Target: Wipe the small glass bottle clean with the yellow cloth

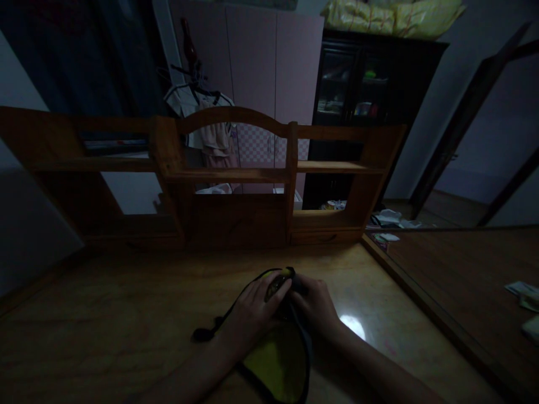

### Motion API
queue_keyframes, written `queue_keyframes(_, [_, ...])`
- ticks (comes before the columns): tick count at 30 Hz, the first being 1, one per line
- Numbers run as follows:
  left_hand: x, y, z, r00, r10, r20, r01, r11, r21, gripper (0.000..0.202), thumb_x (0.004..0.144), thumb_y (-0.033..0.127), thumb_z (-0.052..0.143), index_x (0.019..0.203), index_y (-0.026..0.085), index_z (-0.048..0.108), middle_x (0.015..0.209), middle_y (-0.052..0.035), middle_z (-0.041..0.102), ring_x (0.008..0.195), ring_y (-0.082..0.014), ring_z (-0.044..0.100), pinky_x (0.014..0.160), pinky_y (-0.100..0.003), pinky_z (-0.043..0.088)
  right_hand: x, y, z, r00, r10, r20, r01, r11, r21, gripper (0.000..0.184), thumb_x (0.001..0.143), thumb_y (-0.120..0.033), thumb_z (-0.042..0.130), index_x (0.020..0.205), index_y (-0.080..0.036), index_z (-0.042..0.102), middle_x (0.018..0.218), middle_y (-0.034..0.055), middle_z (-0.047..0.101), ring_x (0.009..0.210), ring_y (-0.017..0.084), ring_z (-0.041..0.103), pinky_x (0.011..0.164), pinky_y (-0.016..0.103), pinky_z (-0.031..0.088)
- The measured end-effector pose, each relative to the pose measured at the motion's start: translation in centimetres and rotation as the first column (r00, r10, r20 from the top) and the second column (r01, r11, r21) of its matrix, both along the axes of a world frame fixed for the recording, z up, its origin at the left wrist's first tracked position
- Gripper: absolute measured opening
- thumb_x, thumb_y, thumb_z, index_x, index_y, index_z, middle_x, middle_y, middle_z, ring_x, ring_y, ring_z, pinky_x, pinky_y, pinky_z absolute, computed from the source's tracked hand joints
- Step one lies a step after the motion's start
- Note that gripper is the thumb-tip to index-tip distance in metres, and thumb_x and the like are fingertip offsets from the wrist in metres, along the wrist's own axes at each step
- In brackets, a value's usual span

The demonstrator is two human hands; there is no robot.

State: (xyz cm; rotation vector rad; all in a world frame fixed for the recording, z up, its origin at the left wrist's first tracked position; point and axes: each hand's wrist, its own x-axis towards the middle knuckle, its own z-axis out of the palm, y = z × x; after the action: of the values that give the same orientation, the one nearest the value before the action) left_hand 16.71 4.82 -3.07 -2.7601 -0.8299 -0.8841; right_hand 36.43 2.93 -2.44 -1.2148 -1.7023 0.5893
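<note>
A yellow fabric piece with black edging (278, 365), which looks like a bag or pouch, lies on the wooden desk (126, 303) below my hands. My left hand (256, 306) rests over its upper part, thumb and fingers gripping the edge around a small dark gap. At the right side of that gap, my right hand (318, 303) has its fingers closed on the black-edged rim. Dim light hides what, if anything, is inside the gap. A black strap end (203, 335) sticks out to the left of my left hand.
A wooden shelf unit (227, 175) with small drawers stands along the desk's far edge. Behind it are a pink wardrobe (252, 62), hanging clothes (214, 123) and a dark glass-fronted cabinet (383, 101). A raised wooden edge (415, 297) runs along the right.
</note>
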Motion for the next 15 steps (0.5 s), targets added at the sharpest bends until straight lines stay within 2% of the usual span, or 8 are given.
queue_keyframes(7, [-0.1,-0.7,1.1,0.999,-0.011,0.036,0.019,0.972,-0.234,0.108,0.067,0.007,0.081,0.15,0.029,0.016,0.148,-0.0113,0.03,0.135,-0.0295,0.034,0.109,-0.047,0.039,-0.2,0.1,-0.1,0.991,-0.04,-0.127,0.031,0.997,-0.073,0.008,0.082,-0.019,0.064,0.083,-0.017,0.071,0.072,-0.0017,0.066,0.068,0.019,0.06,0.058,0.022,0.041])
queue_keyframes(11, [-0.2,-0.6,1.3,0.996,-0.044,0.073,0.061,0.964,-0.258,0.105,0.071,0.01,0.079,0.151,0.029,0.013,0.149,-0.0113,0.026,0.137,-0.0286,0.03,0.111,-0.047,0.035,-0.4,0.0,0.1,0.987,-0.054,-0.152,0.04,0.995,-0.095,0.005,0.077,-0.016,0.063,0.079,-0.016,0.068,0.07,-0.0022,0.064,0.067,0.018,0.057,0.057,0.022,0.04])
queue_keyframes(15, [-0.3,-0.2,0.8,0.992,-0.037,0.122,0.069,0.959,-0.275,0.099,0.078,0.015,0.075,0.151,0.028,0.01,0.148,-0.0115,0.028,0.136,-0.0274,0.031,0.111,-0.046,0.035,-0.6,0.0,0.3,0.975,-0.017,-0.22,-0.004,0.996,-0.094,0.022,0.076,-0.014,0.058,0.094,-0.017,0.069,0.081,-0.0013,0.066,0.075,0.02,0.059,0.065,0.025,0.045])
